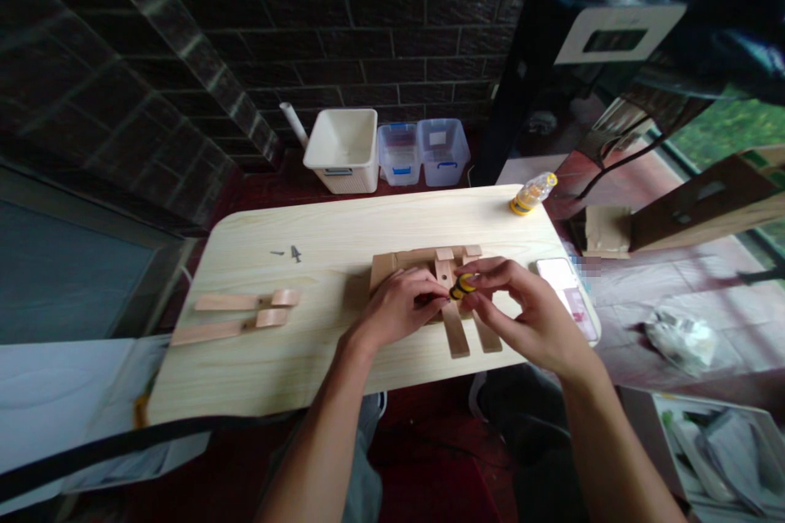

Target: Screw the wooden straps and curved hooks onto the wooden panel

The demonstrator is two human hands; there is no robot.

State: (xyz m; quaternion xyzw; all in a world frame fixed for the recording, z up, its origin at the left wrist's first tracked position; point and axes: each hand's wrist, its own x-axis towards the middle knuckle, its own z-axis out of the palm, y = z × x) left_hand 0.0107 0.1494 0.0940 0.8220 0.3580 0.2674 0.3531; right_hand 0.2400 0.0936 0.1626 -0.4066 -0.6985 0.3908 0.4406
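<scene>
My right hand (512,302) pinches a short yellow-and-black screwdriver (462,286) between thumb and fingertips, its tip pointing down and left toward a wooden strip (455,331). Close by the tip, the fingers of my left hand (405,300) are pinched together; whatever is between them is too small to make out. The strip, with a dark hole and a small block at its far end, lies across a brown cardboard box (383,265). Beside it on the right is a similar wooden strip (488,335), partly hidden by my right hand.
Two more wooden strips (226,303) with blocks lie on the table (319,368) at left, below some dark screws (295,253). A clear bottle with yellow ends (532,194) and a phone (561,282) are at right. Plastic bins (341,172) stand beyond the far edge.
</scene>
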